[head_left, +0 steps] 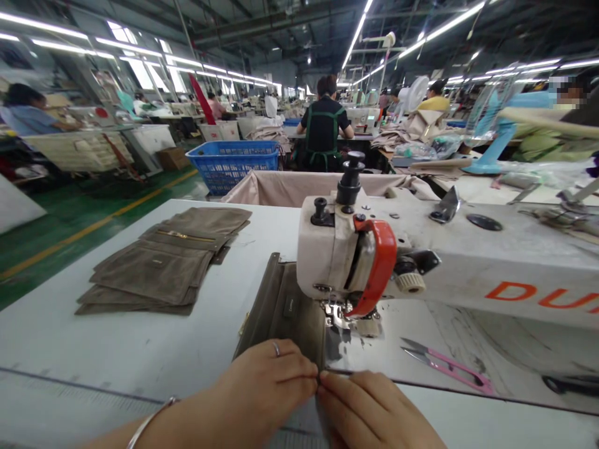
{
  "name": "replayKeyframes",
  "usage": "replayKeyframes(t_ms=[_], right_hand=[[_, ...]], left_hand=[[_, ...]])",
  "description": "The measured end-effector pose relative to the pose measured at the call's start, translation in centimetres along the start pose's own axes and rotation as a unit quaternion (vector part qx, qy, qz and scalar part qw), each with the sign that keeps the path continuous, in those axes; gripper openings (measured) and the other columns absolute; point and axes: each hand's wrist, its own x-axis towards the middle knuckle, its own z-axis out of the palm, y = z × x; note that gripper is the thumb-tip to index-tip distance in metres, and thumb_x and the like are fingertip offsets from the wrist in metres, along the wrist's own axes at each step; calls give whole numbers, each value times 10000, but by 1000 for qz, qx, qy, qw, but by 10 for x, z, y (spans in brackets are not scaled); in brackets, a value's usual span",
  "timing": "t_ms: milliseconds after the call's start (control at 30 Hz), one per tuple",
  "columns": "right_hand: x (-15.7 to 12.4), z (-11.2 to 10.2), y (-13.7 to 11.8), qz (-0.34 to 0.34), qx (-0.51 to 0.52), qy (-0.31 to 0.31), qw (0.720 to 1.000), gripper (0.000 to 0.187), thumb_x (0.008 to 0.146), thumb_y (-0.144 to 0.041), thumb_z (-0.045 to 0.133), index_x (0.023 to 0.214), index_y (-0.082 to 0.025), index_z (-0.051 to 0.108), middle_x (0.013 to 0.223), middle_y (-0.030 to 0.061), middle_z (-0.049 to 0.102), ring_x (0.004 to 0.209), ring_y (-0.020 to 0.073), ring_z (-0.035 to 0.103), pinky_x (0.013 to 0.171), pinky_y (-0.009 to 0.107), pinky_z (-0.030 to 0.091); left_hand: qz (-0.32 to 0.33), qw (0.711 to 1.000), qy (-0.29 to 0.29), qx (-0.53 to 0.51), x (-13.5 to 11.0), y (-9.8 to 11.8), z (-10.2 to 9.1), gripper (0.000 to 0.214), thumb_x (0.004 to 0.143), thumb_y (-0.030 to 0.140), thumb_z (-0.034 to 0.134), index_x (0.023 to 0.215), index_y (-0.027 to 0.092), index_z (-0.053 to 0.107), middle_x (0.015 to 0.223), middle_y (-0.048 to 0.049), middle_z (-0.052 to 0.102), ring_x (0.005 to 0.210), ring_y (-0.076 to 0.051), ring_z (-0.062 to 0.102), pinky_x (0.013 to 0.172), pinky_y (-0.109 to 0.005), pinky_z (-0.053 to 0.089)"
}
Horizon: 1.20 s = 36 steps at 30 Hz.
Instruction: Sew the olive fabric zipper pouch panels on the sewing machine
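Note:
A grey-brown fabric piece (286,310) lies on the white table (140,355) under the head of a cream sewing machine (355,249) with a red guard. My left hand (269,386) rests on the near edge of the piece, fingers pressed together in a pinch on the fabric; it wears a ring and a bracelet. My right hand (369,408) meets it from the right, fingertips closed on the same near edge, just in front of the presser foot (339,315).
A stack of similar fabric pieces (168,262) lies to the left. Pink thread snips (444,363) lie right of the needle. A blue basket (234,162) and a seated person (324,128) are beyond the table; other workers sit farther off.

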Motion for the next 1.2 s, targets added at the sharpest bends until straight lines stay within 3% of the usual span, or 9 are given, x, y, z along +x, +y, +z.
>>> replayKeyframes(t_ms=[200,367,600,733,867,1200], right_hand=[[11,-2,10,18,30,-30,999,248,942,-104,501,1120,-149,667,1102,46,702,804,187,616,684,309,559],[21,-9,15,51,59,-92,993,390,807,-27,520,1160,-137,644,1133,62,687,878,213,625,758,336,580],[27,-11,23,99,54,-103,988,372,852,-70,517,1195,-161,632,1084,76,667,964,254,611,842,406,562],[29,-5,28,114,51,-114,986,415,887,-98,476,1283,-153,584,1135,103,639,1009,285,592,874,466,548],[30,0,31,125,48,-107,985,400,892,-114,464,1274,-112,583,1151,142,628,1025,310,585,856,499,555],[28,5,28,143,35,-64,987,362,909,-139,455,1234,-115,615,1097,155,626,987,316,587,809,502,559]], left_hand=[[0,1000,-20,20,7,-14,-1,171,974,126,475,1083,138,606,1046,-21,699,981,-149,619,954,-295,460],[-30,999,-27,28,15,-21,-7,179,972,151,497,1088,179,630,1039,-25,707,989,-160,628,944,-303,482],[-35,999,-5,38,19,-39,0,206,968,133,507,1144,157,610,1128,-40,710,1083,-184,625,997,-331,480],[-22,997,27,63,28,-48,-2,153,966,133,528,1073,154,636,1062,-47,724,990,-162,659,935,-290,515],[-40,997,33,66,35,-55,-5,157,974,125,508,1021,169,652,1028,-13,729,1008,-138,661,981,-261,497],[-91,988,38,121,43,-64,0,197,959,106,512,1013,170,691,1072,-45,738,1091,-212,660,1018,-349,499]])
